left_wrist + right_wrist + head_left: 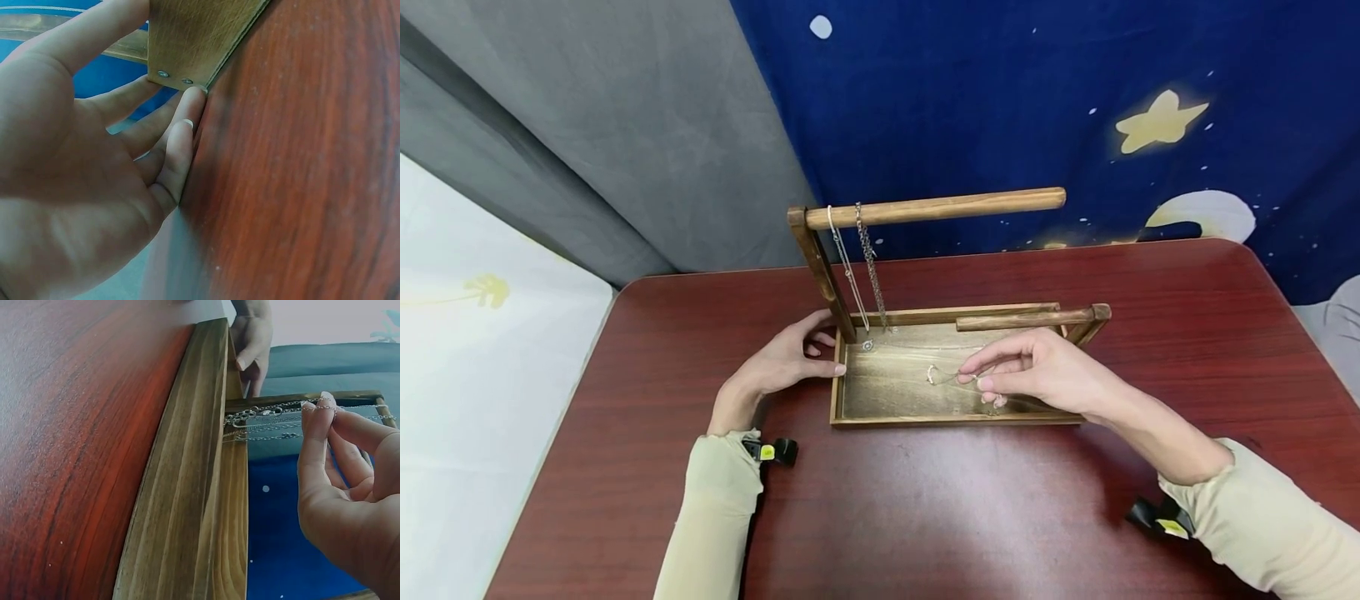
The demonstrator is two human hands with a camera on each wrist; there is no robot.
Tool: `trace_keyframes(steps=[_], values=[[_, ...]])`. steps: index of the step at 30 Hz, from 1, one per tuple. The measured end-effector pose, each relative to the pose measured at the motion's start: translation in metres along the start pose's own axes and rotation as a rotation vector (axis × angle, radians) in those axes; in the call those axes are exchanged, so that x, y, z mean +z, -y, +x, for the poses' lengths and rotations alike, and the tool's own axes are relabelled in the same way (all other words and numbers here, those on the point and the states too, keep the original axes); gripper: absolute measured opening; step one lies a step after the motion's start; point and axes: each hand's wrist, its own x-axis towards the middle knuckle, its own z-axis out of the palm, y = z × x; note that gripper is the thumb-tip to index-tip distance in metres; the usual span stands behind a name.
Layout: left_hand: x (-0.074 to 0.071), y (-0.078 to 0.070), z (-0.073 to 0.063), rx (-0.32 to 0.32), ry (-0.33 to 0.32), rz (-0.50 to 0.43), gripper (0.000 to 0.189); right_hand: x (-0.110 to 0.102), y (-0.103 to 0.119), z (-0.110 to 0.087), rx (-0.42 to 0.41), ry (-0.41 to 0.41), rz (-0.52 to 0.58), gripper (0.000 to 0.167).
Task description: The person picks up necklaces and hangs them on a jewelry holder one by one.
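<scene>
A wooden jewelry stand with a tray base (910, 422) stands on the table. From its tall upper bar (947, 206) hang a light beaded necklace (848, 273) and a darker chain necklace (870, 258), side by side near the post. My left hand (782, 360) grips the tray's left end, thumb on the rim; its fingers lie by the screwed wooden end (206, 37) in the left wrist view. Over the tray, my right hand (1045, 367) pinches a thin silver chain (330, 407) between thumb and fingertips. Part of that chain (942, 377) dangles leftward above the tray floor.
A shorter, lower bar (1015, 321) juts left from the stand's right post (1090, 323), just behind my right hand. Small pendants (868, 345) lie near the tray's back left. Grey and blue curtains (940, 100) hang behind the reddish table (970, 517).
</scene>
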Motion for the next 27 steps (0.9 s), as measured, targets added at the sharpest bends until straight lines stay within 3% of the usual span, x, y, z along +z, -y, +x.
trace_keyframes(steps=[6,15,27], values=[[0.000,-0.001,0.001,-0.017,0.000,-0.004,0.089,-0.004,0.005,-0.005,-0.006,0.013,0.025,0.029],[0.001,0.000,0.000,-0.036,-0.001,0.013,0.090,-0.011,0.020,-0.018,0.090,-0.016,-0.025,0.035],[0.001,0.001,-0.001,-0.042,-0.001,0.009,0.091,-0.012,0.032,-0.031,0.051,-0.072,-0.005,0.034]])
